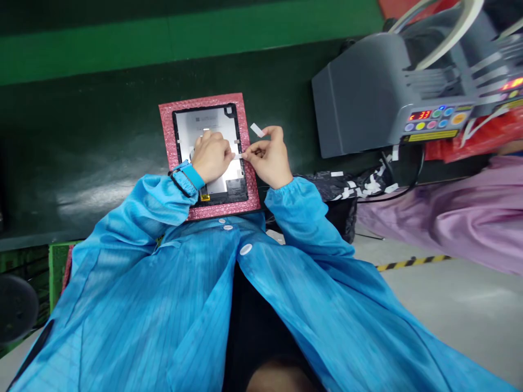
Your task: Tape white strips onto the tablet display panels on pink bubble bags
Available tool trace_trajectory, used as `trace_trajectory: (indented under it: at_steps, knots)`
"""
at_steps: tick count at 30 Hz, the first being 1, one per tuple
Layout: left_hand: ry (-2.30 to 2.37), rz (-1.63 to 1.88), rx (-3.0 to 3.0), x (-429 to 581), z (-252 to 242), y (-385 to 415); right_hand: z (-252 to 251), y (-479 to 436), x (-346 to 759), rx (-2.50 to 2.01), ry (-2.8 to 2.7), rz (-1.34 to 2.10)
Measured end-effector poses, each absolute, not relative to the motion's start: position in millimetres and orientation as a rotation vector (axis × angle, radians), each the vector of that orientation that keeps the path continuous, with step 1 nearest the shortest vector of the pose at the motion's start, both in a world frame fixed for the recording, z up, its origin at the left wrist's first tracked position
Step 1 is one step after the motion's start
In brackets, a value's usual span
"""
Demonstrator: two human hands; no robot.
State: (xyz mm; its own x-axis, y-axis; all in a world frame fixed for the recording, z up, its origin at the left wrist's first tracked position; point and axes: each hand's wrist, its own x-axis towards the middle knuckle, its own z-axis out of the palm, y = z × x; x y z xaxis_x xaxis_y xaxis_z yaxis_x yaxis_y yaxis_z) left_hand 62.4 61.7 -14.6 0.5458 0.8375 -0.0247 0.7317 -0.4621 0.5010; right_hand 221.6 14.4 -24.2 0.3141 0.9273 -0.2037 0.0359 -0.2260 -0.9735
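Note:
A tablet screen panel (188,126), silver-backed with a black frame, lies on a sheet of pink bubble wrap (165,122). Over the panel's right edge a short white tape strip (238,156) spans between my two hands. My left hand (211,157) rests above the panel with curled fingers, its thumb and fingertip closed at the strip's left end. The right end is pinched by my right hand (273,160), beside the panel. A second tape strip (257,130) sticks to a raised finger of that hand. Small pale tabs show along the panel's sides.
A grey tape dispenser (359,98) with a lit display stands right on the dark green bench (102,141). Below it, a black plastic-wrapped edge (322,187) carries several tape scraps. At right are red plastic (449,144) and another person's pink sleeve (457,212).

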Motion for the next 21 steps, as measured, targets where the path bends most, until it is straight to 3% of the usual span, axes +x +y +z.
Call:
trace_trajectory:
  at_steps: [13, 21]
  knots:
    - [1.251, 0.279, 2.335, 65, -14, 59, -16, 15, 220, -1.617, -0.889, 1.104]
    - [1.306, 0.284, 2.344, 66, -15, 60, -38, 31, 246, -1.581, -1.088, 1.018]
